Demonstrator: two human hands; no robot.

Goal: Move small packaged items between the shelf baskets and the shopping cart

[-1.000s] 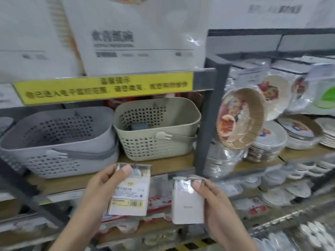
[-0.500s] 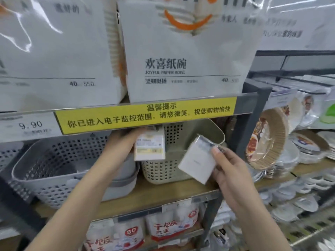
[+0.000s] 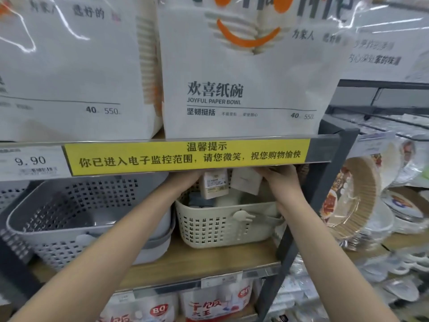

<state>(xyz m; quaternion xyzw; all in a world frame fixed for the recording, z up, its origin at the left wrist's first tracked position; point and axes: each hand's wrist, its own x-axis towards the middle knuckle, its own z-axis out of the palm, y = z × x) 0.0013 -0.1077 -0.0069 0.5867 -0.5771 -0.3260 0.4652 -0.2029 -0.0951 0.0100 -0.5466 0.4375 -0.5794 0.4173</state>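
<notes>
packets are what we carry here, one in each hand, and both hang right over the cream basket (image 3: pixel 222 225) on the wooden shelf (image 3: pixel 197 267). our left hand (image 3: pixel 189 180) grips the labelled packet (image 3: pixel 214 183) by its upper part, though the yellow notice strip (image 3: pixel 185 155) on the shelf edge above hides our fingers, so we cannot say just how they close. our right hand (image 3: pixel 282 182) pinches the plain white packet (image 3: pixel 246 181) at its right edge, fingers curled on it. the labelled packet stands nearly upright, long axis up and down, its lower end just above the things already lying in the basket, a bluish pack (image 3: pixel 200 202) and a pale one (image 3: pixel 226 201). the white packet is tilted, its lower corner leaning toward the middle of the basket. the two packets sit side by side, close or touching; we cannot tell which. the relation that matters to us is straight down: the basket's open mouth lies directly beneath both packets, with its near rim between us and them, so we judge that a release from either hand would land inside. our left hand looks slightly lower and nearer the basket's middle, so we would let that one go first. the grey basket (image 3: pixel 76 224) sits just to the left, apart from both hands, and the gap under the upper shelf is tight. no cart shows in view.
</notes>
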